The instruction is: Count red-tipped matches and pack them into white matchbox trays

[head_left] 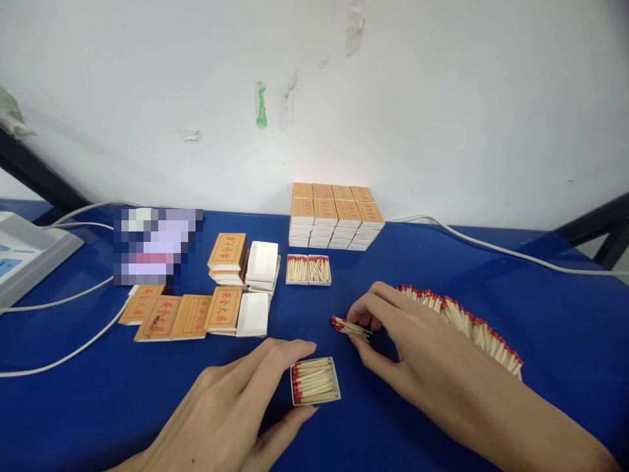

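Near the front of the blue table, my left hand point(246, 400) grips a white matchbox tray point(337, 380) between thumb and fingers. Red-tipped matches point(314, 380) lie side by side in it, heads to the left. My right hand point(403, 341) pinches a small bunch of matches point(351, 326), up and to the right of that tray, heads pointing left. Behind the right hand and forearm, partly hidden, spreads a long heap of loose matches point(472, 321). Two more trays point(308, 282) filled with matches stand side by side farther back.
Closed matchboxes point(334, 213) are stacked by the wall. Left of centre are orange matchbox sleeves point(223, 309) and empty white trays point(253, 314). A pixelated item point(162, 242), white cables point(88, 351) and a white device point(34, 252) lie at the left. Another cable point(491, 259) runs along the right.
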`<state>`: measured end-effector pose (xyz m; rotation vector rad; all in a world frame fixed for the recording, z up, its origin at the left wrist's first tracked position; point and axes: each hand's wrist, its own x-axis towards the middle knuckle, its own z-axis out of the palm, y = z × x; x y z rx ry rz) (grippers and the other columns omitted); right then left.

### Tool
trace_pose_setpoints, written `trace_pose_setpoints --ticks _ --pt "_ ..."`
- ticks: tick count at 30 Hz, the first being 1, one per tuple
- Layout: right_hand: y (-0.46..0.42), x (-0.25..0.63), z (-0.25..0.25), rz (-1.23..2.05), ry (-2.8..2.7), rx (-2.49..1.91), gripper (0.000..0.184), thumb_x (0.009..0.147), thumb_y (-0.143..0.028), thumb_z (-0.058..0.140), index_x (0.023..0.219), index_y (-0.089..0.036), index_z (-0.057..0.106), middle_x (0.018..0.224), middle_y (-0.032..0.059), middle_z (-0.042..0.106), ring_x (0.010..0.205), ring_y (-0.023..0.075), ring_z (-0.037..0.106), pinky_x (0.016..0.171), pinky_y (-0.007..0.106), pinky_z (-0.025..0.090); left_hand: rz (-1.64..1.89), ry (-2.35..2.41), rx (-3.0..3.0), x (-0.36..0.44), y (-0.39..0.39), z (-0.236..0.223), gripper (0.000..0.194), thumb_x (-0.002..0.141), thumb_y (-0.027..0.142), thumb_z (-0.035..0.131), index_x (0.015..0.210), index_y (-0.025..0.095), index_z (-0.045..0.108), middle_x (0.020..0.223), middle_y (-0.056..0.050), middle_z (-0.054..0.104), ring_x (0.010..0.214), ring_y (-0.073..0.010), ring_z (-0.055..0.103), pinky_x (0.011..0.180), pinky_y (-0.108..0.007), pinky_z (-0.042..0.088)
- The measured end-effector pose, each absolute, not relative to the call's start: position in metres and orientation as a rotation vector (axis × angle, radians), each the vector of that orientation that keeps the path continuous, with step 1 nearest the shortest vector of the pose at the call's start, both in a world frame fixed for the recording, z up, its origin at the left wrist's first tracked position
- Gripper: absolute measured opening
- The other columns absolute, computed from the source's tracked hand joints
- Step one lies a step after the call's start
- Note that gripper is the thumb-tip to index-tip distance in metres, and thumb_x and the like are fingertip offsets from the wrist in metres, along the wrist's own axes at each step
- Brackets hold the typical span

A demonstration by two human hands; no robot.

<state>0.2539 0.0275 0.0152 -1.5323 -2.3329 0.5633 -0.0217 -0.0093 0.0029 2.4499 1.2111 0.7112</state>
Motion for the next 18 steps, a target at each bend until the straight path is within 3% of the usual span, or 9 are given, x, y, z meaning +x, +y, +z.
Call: trace_pose_setpoints --ticks 5,18 --pt "0.032 0.252 0.015 0.620 -2.324 -1.468 0.024 0.118 -0.040 0.050 0.106 -0.028 0.066 0.110 0.0009 0.065 0.092 0.0172 0.066 0.083 0.036 0.053 0.700 1.203 2.440 -0.024 -0.010 -0.002 0.036 0.113 0.039 0.060 0.147 0.028 0.055 0.063 0.013 0.041 0.039 -0.0118 0.049 0.040 -0.023 0.046" --pt "0.035 0.267 -0.002 0.463 -2.505 -1.339 0.016 0.113 -0.020 0.053 0.109 -0.027 0.067 0.108 0.0023 0.068 0.090 0.0195 0.067 0.080 0.035 0.056 0.696 1.227 2.435 -0.026 -0.012 -0.005 0.037 0.114 0.041 0.059 0.149 0.030 0.053 0.065 0.012 0.040 0.041 -0.0131 0.050 0.041 -0.024 0.045"
